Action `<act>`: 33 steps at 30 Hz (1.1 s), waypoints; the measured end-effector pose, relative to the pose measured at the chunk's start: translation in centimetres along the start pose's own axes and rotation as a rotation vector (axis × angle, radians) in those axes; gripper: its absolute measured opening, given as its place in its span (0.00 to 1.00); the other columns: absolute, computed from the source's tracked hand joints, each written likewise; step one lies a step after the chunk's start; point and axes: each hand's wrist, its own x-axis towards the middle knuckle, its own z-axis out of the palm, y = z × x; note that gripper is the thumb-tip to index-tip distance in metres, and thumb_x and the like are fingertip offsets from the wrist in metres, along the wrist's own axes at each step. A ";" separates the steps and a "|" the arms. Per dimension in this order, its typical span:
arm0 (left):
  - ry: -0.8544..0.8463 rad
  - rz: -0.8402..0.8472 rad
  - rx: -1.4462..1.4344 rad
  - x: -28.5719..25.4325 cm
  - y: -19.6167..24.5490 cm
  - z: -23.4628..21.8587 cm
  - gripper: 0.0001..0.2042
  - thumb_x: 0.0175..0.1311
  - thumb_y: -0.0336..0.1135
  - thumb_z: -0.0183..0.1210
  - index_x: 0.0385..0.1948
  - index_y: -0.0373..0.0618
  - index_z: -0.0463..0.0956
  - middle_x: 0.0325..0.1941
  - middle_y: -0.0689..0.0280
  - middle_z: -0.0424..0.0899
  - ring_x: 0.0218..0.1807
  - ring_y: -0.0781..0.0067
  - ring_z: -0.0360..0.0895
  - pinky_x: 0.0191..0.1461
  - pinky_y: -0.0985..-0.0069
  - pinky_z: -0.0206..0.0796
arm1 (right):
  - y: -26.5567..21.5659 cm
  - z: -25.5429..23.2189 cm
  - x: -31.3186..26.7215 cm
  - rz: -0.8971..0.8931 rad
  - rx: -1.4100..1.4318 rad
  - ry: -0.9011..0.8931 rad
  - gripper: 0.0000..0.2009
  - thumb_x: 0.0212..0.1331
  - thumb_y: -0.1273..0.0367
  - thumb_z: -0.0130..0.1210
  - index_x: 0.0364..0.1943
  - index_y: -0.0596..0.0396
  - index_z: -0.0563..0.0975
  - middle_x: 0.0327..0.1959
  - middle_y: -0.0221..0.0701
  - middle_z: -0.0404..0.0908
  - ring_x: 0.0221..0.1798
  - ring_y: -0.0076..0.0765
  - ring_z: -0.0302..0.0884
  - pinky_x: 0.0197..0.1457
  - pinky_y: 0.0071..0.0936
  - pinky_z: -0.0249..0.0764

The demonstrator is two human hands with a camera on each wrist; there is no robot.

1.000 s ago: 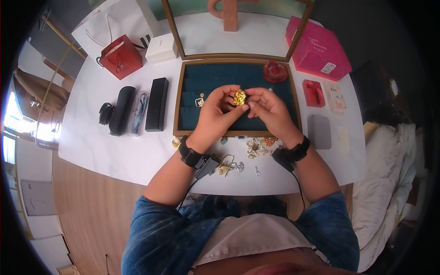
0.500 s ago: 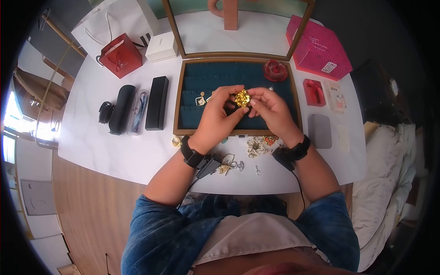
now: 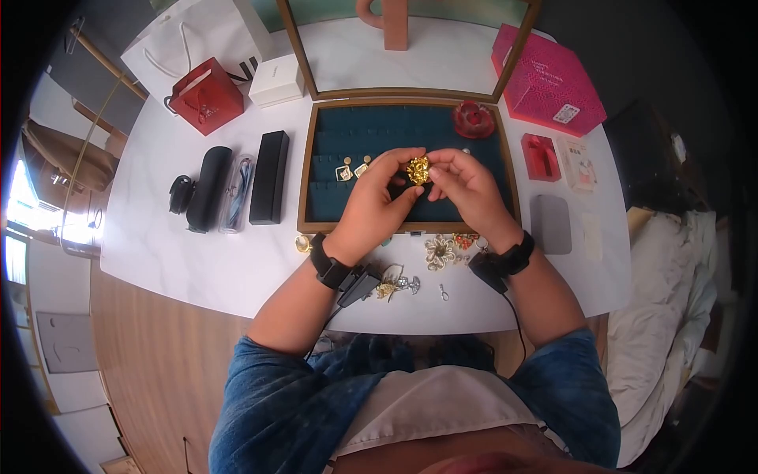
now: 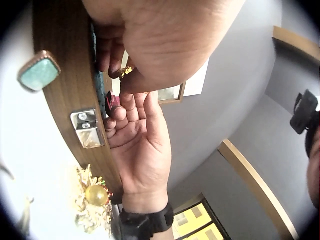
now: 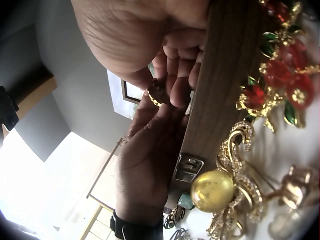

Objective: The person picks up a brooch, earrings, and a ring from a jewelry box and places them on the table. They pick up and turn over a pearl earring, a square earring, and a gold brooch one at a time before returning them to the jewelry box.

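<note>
One left hand (image 3: 373,197) and one right hand (image 3: 470,189) are pinching a gold ornament (image 3: 420,170) from opposite sides above the open box (image 3: 355,122), apparently keeping it steady.

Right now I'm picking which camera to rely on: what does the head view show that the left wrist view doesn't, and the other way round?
Only the head view shows the small red paper gift bag and the long black rectangular box.
Only the left wrist view shows the pale wooden beam and the dark-framed yellow panel in the background.
Both show the left hand, the right hand, the shiny gold ornament between them, and the brown wooden case with its silvery metal latch.
</note>
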 end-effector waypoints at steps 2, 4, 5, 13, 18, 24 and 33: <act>-0.005 -0.014 0.000 0.0 0.2 0.0 0.26 0.66 0.19 0.66 0.66 0.40 0.74 0.62 0.62 0.80 0.59 0.73 0.80 0.63 0.75 0.73 | 0.0 0.1 0.0 0.006 0.011 0.000 0.14 0.77 0.69 0.56 0.58 0.62 0.76 0.48 0.31 0.84 0.42 0.22 0.80 0.48 0.21 0.78; -0.007 0.006 0.004 0.0 -0.1 0.0 0.25 0.65 0.19 0.66 0.65 0.39 0.75 0.62 0.62 0.80 0.58 0.73 0.80 0.62 0.76 0.74 | 0.0 0.1 0.1 0.004 0.007 -0.006 0.13 0.76 0.70 0.56 0.58 0.62 0.76 0.48 0.32 0.84 0.42 0.22 0.81 0.48 0.22 0.78; -0.007 0.015 0.006 0.0 -0.2 0.1 0.25 0.65 0.19 0.67 0.65 0.39 0.75 0.61 0.62 0.80 0.58 0.73 0.80 0.62 0.76 0.74 | 0.0 0.1 0.1 0.003 0.005 -0.009 0.13 0.76 0.71 0.56 0.58 0.62 0.76 0.48 0.32 0.84 0.42 0.23 0.81 0.48 0.22 0.78; 0.010 0.021 0.040 -0.1 0.0 0.1 0.23 0.65 0.20 0.67 0.62 0.39 0.76 0.59 0.62 0.80 0.56 0.72 0.81 0.61 0.76 0.75 | 0.1 0.2 0.1 -0.009 0.028 -0.032 0.12 0.76 0.72 0.56 0.58 0.63 0.76 0.50 0.34 0.85 0.44 0.24 0.82 0.49 0.23 0.80; 0.056 0.016 0.033 -0.2 -0.1 0.3 0.22 0.66 0.21 0.67 0.62 0.39 0.76 0.59 0.61 0.81 0.56 0.72 0.81 0.62 0.76 0.75 | 0.2 0.1 0.1 0.002 0.003 -0.019 0.13 0.76 0.71 0.56 0.59 0.63 0.76 0.49 0.34 0.85 0.44 0.23 0.82 0.48 0.22 0.79; 0.122 0.004 0.127 -0.2 -0.4 0.4 0.21 0.66 0.24 0.69 0.61 0.40 0.78 0.56 0.60 0.84 0.56 0.69 0.82 0.61 0.74 0.74 | -0.2 0.2 0.0 0.018 -0.038 -0.025 0.13 0.76 0.70 0.57 0.59 0.62 0.77 0.49 0.33 0.85 0.42 0.22 0.81 0.48 0.20 0.78; 0.153 0.104 0.405 -0.2 0.0 0.0 0.21 0.59 0.23 0.70 0.56 0.40 0.80 0.55 0.55 0.86 0.57 0.50 0.80 0.62 0.63 0.71 | -0.2 0.2 0.0 0.032 -0.044 -0.017 0.14 0.76 0.70 0.56 0.59 0.62 0.78 0.49 0.34 0.85 0.43 0.22 0.81 0.49 0.20 0.78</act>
